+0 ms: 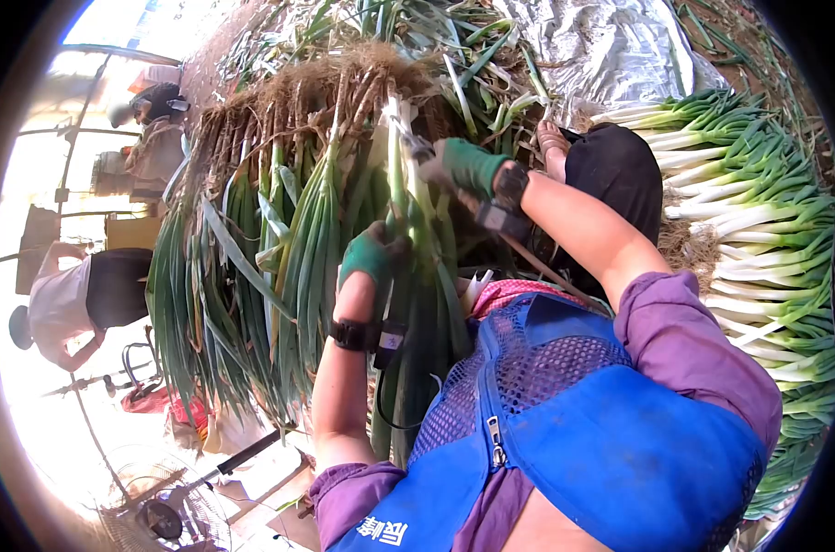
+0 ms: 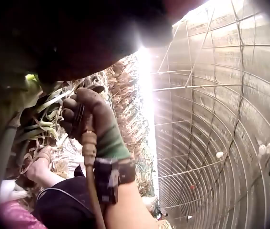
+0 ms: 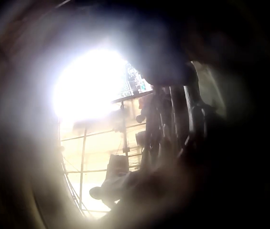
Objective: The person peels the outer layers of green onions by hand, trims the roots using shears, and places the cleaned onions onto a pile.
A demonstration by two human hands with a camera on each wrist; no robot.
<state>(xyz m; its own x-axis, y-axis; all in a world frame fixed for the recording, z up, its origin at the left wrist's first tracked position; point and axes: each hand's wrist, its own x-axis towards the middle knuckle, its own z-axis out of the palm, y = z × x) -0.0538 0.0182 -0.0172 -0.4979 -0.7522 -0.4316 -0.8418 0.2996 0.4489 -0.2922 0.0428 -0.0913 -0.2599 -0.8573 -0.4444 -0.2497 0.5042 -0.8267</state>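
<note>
My left hand (image 1: pixel 371 256), in a green glove with dark fingers, grips a green onion (image 1: pixel 395 170) by its leafy part. That onion's white stalk points away from me, toward the roots of the pile. My right hand (image 1: pixel 468 166), gloved the same way, holds an air blow gun (image 1: pixel 417 145) with its metal nozzle close beside the white stalk. In the left wrist view, a brown hose (image 2: pixel 93 186) runs from a fitting at the right palm. Unpeeled green onions (image 1: pixel 280 193) with brown roots lie heaped under and left of my hands. The right wrist view is mostly dark and blurred.
Cleaned green onions (image 1: pixel 739 221) lie in a long row at the right. Silver sheeting (image 1: pixel 611 55) and leaf scraps are at the top. A bare foot (image 1: pixel 554 147) is beside the pile. Two people (image 1: pixel 68 294) and a fan (image 1: pixel 165 515) are at the left.
</note>
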